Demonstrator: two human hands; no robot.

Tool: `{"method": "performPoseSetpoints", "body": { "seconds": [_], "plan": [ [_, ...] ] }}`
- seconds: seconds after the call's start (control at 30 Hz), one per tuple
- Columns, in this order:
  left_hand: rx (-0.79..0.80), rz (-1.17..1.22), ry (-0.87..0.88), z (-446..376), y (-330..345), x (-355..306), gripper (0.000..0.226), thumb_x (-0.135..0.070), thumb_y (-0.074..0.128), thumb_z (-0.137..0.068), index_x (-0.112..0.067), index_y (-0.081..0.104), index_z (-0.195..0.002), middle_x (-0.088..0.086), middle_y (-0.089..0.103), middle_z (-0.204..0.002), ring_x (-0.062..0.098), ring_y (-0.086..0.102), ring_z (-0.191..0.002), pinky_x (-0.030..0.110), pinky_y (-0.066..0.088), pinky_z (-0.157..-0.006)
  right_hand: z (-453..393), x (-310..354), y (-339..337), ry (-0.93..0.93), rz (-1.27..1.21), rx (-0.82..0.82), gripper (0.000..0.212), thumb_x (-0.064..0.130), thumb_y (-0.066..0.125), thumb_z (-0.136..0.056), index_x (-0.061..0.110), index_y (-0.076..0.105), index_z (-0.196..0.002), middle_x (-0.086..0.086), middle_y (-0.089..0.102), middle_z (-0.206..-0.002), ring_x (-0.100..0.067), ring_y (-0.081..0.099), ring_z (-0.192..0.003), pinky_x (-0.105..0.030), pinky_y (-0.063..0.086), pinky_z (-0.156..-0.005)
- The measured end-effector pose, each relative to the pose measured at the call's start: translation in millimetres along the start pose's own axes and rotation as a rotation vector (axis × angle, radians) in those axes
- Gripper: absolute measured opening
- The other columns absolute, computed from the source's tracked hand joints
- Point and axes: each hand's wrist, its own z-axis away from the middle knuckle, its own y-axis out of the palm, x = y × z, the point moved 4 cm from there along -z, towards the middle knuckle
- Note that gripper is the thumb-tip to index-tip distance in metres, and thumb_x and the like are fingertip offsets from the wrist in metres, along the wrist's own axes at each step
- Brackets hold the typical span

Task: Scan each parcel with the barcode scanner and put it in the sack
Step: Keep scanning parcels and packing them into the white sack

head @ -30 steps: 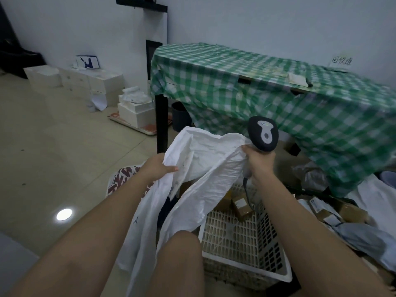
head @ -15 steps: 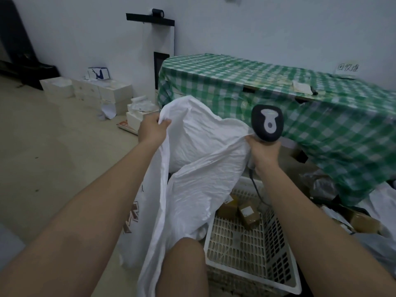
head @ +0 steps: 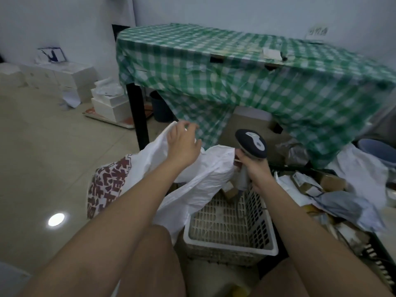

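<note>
The white woven sack (head: 199, 179) with red print stands open to the left of a white slatted basket (head: 231, 248). My left hand (head: 184, 144) hovers at the sack's far rim, fingers spread and thumb apart from the fabric. My right hand (head: 256, 171) grips the handle of the dark barcode scanner (head: 252, 146) above the basket, and the sack's near rim lies against its fingers. Small brown boxed parcels (head: 230, 190) sit in the basket's far corner. More parcels (head: 310, 185) and a grey mail bag (head: 342, 207) are heaped on the right.
A table under a green checked cloth (head: 235, 71) stands just behind, its black leg (head: 139, 116) close to the sack. White boxes (head: 70, 79) line the left wall. A dark bin (head: 159, 108) is under the table, a blue bucket (head: 379, 151) at right. My knees fill the bottom.
The sack has dropped from chest height to the floor beside the basket. My left hand has let go of its rim and spread its fingers. My right hand still holds the scanner.
</note>
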Motion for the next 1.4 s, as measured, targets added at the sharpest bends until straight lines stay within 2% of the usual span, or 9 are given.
{"method": "performPoseSetpoints", "body": {
  "seconds": [0.1,0.2,0.37,0.47,0.57,0.9,1.07,1.23,1.4],
  "plan": [
    [0.149,0.114,0.077,-1.9,44.5,-46.9,0.043,-0.047,0.04,-0.099,-0.022,0.051,-0.133,0.003,0.045,-0.137,0.023,0.036,-0.131,0.039,0.023,-0.11,-14.3,-12.4,-31.8,0.039,-0.046,0.007,0.022,0.011,0.069,-0.087,0.005,0.063,-0.107,-0.013,0.07,-0.096,-0.019,0.068,-0.079,-0.033,0.058,-0.074],
    [0.386,0.115,0.19,8.8,95.2,-82.2,0.054,-0.065,0.036,-0.092,-0.035,0.046,-0.136,-0.005,0.034,-0.148,0.015,0.021,-0.141,0.048,-0.002,-0.117,-30.2,-30.9,-66.6,0.056,-0.009,-0.062,0.025,0.013,0.073,-0.084,0.003,0.065,-0.106,-0.013,0.07,-0.097,-0.025,0.069,-0.089,-0.042,0.056,-0.085],
    [0.605,-0.34,0.475,27.1,182.5,-56.2,0.061,-0.064,0.049,-0.085,-0.035,0.046,-0.139,0.002,0.033,-0.152,0.022,0.016,-0.144,0.055,-0.023,-0.109,-61.3,-70.0,-103.2,0.098,0.04,-0.088,0.039,0.019,0.077,-0.079,0.001,0.064,-0.111,-0.01,0.072,-0.095,-0.022,0.07,-0.086,-0.035,0.059,-0.078],
    [0.785,-0.659,0.387,37.4,220.6,-5.7,0.051,-0.051,0.054,-0.087,-0.03,0.053,-0.134,0.004,0.042,-0.144,0.028,0.023,-0.141,0.057,-0.015,-0.112,-75.3,-87.8,-103.4,0.169,0.015,-0.061,0.022,0.008,0.069,-0.086,-0.002,0.064,-0.104,-0.007,0.068,-0.083,-0.014,0.065,-0.07,-0.021,0.057,-0.064],
    [0.953,-0.751,0.194,36.6,248.7,26.4,0.039,-0.04,0.057,-0.089,-0.023,0.059,-0.125,0.007,0.049,-0.134,0.03,0.035,-0.131,0.05,0.022,-0.114,-94.3,-107.1,-96.2,0.206,-0.003,-0.035,0.028,0.008,0.069,-0.087,-0.006,0.063,-0.11,-0.007,0.068,-0.086,-0.008,0.065,-0.065,-0.019,0.056,-0.062],
    [0.763,-0.243,-0.051,-30.3,365.9,27.1,0.028,-0.029,0.058,-0.088,-0.01,0.057,-0.108,0.014,0.057,-0.12,0.033,0.055,-0.108,0.042,0.05,-0.088,-167.0,-190.8,-86.8,0.36,0.018,-0.058,0.013,0.003,0.071,-0.084,0.011,0.062,-0.09,-0.01,0.069,-0.088,-0.007,0.065,-0.059,-0.022,0.056,-0.059],
    [0.779,-0.271,-0.151,-38.8,433.7,72.6,0.082,-0.035,0.072,-0.083,-0.011,0.027,-0.146,0.013,0.029,-0.15,0.032,0.027,-0.139,0.046,0.036,-0.108,-200.2,-239.8,-83.0,0.428,0.089,-0.103,0.031,-0.001,0.067,-0.084,-0.02,0.056,-0.106,-0.037,0.061,-0.104,-0.035,0.062,-0.08,-0.046,0.054,-0.081],
    [0.813,-0.262,-0.073,-55.2,485.8,116.6,0.105,-0.041,0.077,-0.077,-0.01,0.011,-0.153,0.009,0.01,-0.16,0.026,0.01,-0.147,0.042,0.014,-0.12,-238.5,-273.4,-66.4,0.463,0.096,-0.053,0.006,-0.002,0.062,-0.087,0.003,0.059,-0.091,-0.02,0.054,-0.078,-0.02,0.051,-0.059,-0.022,0.042,-0.048],
    [0.763,-0.385,0.011,-67.9,503.6,133.7,0.1,-0.022,0.066,-0.083,-0.012,-0.005,-0.153,0.009,-0.003,-0.161,0.028,-0.003,-0.148,0.045,0.002,-0.119,-258.9,-299.9,-62.1,0.487,0.146,-0.101,0.02,0.0,0.063,-0.086,-0.013,0.061,-0.101,-0.015,0.055,-0.07,-0.022,0.053,-0.059,-0.018,0.041,-0.046]
  ]
}}
